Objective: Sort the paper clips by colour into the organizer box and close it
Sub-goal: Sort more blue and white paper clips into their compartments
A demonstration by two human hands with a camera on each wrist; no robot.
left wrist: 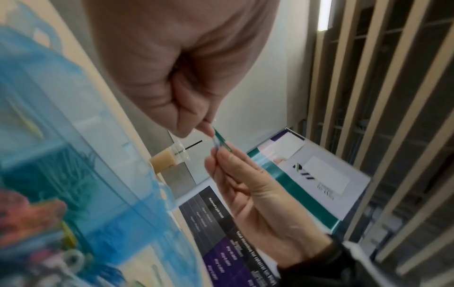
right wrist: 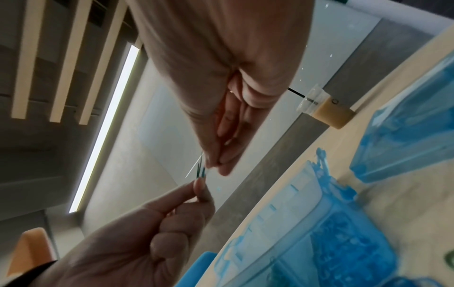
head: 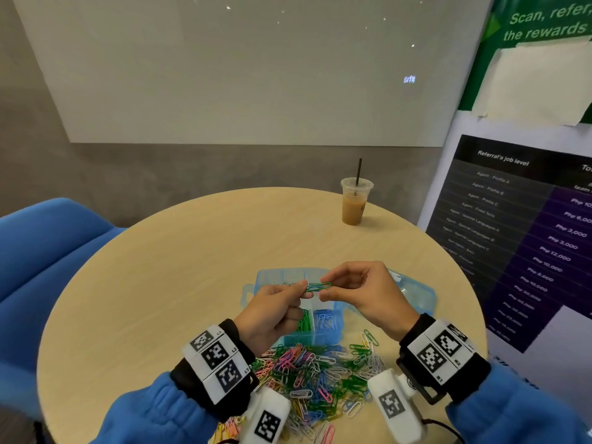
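Both hands are raised above the open organizer box (head: 315, 334), meeting over its middle: the left hand (head: 272, 312) pinches one end of a green paper clip (head: 318, 286) between thumb and forefinger, and the right hand (head: 362, 296) pinches the other end, its remaining fingers loosely curled. The wrist views show more than one strand between the fingertips, a green one with something paler or bluish alongside, so the two-handed hold looks meant to pull tangled clips apart before dropping them. The box sits at about 12 o'clock from the loose pile (head: 317, 376) of mixed clips, near enough for short reaches; its near compartments already hold green clips (head: 304, 322) and blue clips (head: 325, 320) side by side. Its lid (head: 413, 290) lies folded open at 3 o'clock of the box, out of the way. An iced coffee cup (head: 354, 203) stands well apart at the far table (head: 192, 251) edge, around 1 o'clock
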